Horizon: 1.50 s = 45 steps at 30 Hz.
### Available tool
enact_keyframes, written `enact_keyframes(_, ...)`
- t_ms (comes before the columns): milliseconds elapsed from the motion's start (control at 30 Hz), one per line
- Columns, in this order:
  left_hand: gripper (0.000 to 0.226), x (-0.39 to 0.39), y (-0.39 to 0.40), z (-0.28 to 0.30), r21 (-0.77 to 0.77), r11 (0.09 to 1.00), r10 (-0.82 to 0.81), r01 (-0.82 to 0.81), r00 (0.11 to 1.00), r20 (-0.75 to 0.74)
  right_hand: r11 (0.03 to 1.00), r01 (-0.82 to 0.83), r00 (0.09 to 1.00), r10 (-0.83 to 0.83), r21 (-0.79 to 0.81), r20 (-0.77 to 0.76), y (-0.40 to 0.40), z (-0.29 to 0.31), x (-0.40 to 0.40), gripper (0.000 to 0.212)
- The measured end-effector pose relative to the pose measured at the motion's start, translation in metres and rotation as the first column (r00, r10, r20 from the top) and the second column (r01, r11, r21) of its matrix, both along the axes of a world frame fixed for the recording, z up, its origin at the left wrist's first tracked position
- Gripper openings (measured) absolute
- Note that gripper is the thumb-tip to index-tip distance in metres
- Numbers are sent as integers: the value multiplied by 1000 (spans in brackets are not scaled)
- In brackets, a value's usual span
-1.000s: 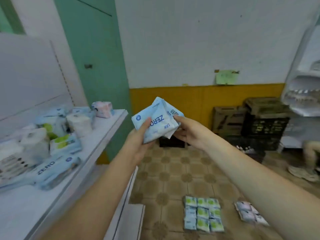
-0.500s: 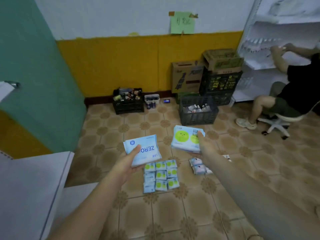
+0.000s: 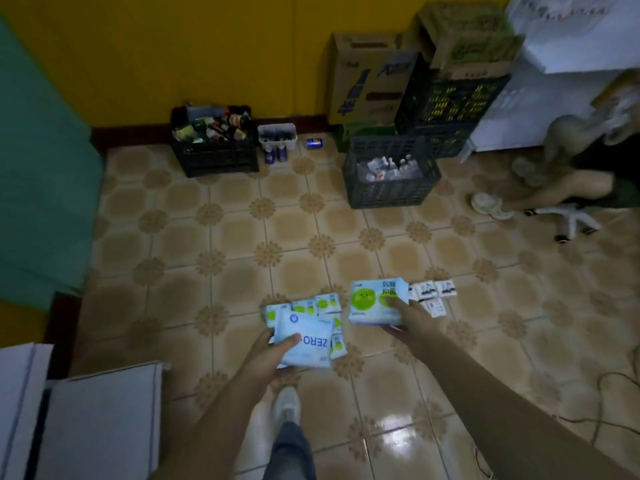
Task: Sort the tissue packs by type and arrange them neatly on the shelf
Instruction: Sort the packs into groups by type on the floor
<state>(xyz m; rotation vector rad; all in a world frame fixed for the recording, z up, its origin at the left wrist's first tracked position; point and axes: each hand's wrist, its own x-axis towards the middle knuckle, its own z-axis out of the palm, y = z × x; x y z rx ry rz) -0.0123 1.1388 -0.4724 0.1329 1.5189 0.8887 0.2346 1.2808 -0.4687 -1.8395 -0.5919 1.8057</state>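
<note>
Your left hand grips a pale blue ZERO pack, thumb curled over its top face, fingers beneath; your right hand holds a green-circle pack the same way, thumb on top; both packs hang above the tiled floor; under the ZERO pack lies a cluster of small green packs; just right of your right hand sit small white packs; a white shelf shows at lower left.
</note>
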Motion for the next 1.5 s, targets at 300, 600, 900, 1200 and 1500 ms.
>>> enact_keyframes(300, 30, 4, 92, -207, -224, 975, 24, -13, 999, 48, 995, 43, 993, -34, -86, 109, 93, -192, -37, 33)
enact_keyframes(600, 21, 63, 144, -534, -242, 970, -72, 33, 985, -154, 1000, 0, 965, -3, 12, 264, 159, -519, -33, 18)
enact_keyframes(900, 23, 93, 176, -733, -105, 990, -122, 90, 927, -354, 965, -260, 941, 246, 30, 232, 192, -724, -51, 16)
enact_keyframes(1200, 29, 104, 181, -730, -257, 964, -185, 65, 859, -478, 664, -709, 365, 635, -240, 681, 196, -736, -60, 55)
enact_keyframes(1500, 57, 74, 186, -574, -502, 798, -583, 332, 634, -508, 488, -812, 93, 650, -320, 755, 211, -570, -76, 52)
